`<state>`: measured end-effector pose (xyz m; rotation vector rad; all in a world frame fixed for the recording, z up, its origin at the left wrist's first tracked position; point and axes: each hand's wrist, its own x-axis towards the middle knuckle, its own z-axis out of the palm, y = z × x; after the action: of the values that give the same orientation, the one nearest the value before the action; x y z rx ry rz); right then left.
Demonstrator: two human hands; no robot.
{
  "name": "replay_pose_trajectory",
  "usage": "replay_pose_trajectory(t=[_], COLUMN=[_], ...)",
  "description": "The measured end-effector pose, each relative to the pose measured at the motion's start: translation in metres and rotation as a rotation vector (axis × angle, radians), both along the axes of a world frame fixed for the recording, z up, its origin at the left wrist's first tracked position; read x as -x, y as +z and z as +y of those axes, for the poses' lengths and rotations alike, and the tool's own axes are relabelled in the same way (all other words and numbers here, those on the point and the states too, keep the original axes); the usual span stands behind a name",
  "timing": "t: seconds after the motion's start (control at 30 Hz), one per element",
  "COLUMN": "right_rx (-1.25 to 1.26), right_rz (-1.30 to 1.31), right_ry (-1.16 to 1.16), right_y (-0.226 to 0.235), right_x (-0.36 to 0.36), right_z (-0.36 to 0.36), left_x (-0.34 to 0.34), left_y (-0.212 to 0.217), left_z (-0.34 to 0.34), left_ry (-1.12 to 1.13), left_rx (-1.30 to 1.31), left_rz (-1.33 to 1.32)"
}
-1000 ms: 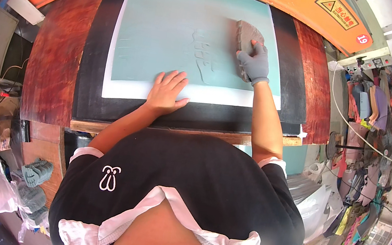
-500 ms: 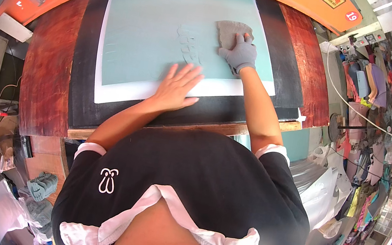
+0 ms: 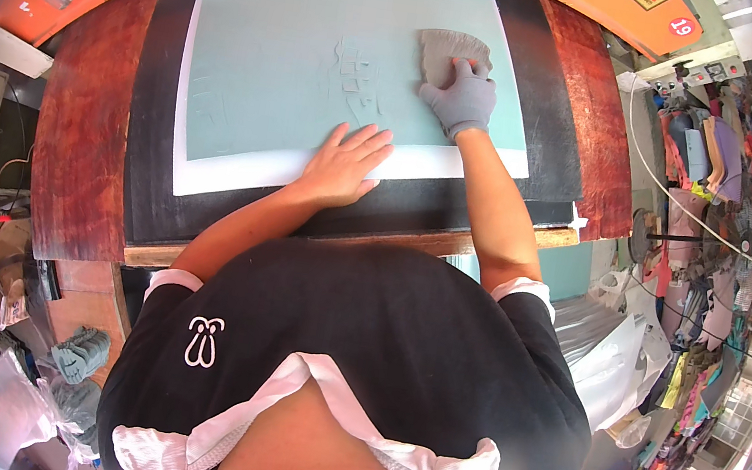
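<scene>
Overhead, gloved right hand (image 3: 460,98) pressing grey rag (image 3: 450,53) on teal sheet (image 3: 296,51), bare left hand (image 3: 344,165) flat, open.

The gloved right hand (image 3: 460,98) with its grey rag (image 3: 450,53) now sits nearer the sheet's faint markings (image 3: 357,78) (leftward), and the left hand (image 3: 342,165) lies farther up the sheet.
</scene>
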<state>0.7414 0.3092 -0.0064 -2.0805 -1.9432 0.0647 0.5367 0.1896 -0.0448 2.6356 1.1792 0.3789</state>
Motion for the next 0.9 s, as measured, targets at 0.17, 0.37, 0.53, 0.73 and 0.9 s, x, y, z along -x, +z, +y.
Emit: replay_pose_trajectory(t=[0.17,0.37,0.53,0.73,0.9], right_rx=[0.039,0.107,0.037,0.063,0.056], right_rz=[0.298,0.635,0.136,0.103,0.093], right_ry=[0.063,-0.030,-0.020,0.023,0.003], right_y=[0.007,0.018,-0.002,0.007,0.012], right_x=[-0.019,-0.046,-0.015,-0.012,-0.012], right_z=[0.009,0.001,0.000,0.001,-0.009], left_x=[0.000,-0.001,-0.001,-0.001,-0.001], left_y=[-0.002,-0.001,0.001,-0.001,0.000], left_z=[0.000,-0.001,0.000,0.000,0.000], left_ry=[0.003,0.009,0.004,0.002,0.012], left_rx=[-0.005,-0.022,-0.035,-0.030,-0.021], left_rz=[0.007,0.017,0.023,-0.009,-0.016])
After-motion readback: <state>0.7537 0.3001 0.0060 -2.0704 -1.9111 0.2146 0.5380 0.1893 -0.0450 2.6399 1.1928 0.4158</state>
